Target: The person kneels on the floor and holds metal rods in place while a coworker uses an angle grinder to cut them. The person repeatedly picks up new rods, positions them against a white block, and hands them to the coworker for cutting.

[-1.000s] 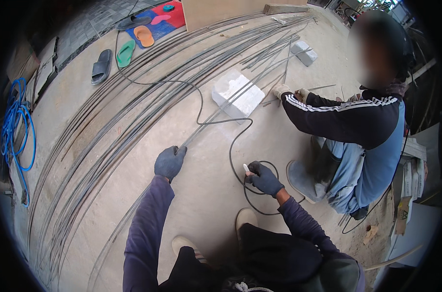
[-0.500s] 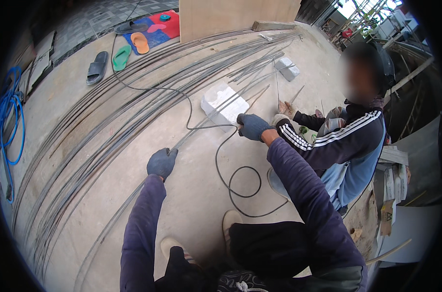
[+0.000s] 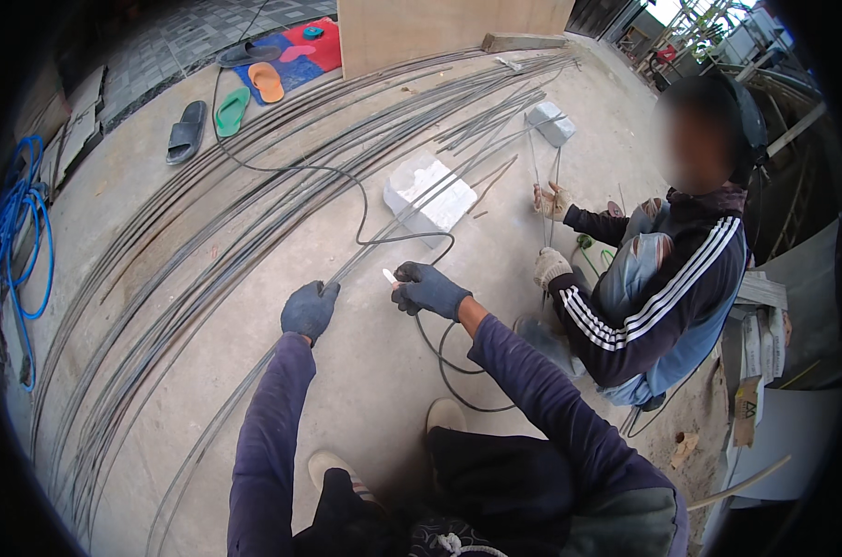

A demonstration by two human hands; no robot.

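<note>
My left hand (image 3: 309, 311), in a dark blue glove, is closed round thin steel rods (image 3: 351, 263). These run up and right across a pale block (image 3: 419, 197) on the concrete. My right hand (image 3: 430, 290), gloved alike, is beside the rods and pinches a short white piece of chalk (image 3: 389, 276), its tip pointing up and left. A black cable (image 3: 421, 336) passes under that hand and loops on the floor.
Many long rods (image 3: 207, 241) lie curved across the floor on the left. A crouching co-worker (image 3: 653, 278) in gloves handles thin rods at right, near a smaller block (image 3: 551, 123). Sandals (image 3: 186, 132), a blue hose (image 3: 31, 241) and a wooden board (image 3: 449, 32) lie beyond.
My right hand has moved left and down, nearer the rods, and the chalk now shows. My left hand stays in place. The co-worker has shifted, with the hands now farther apart.
</note>
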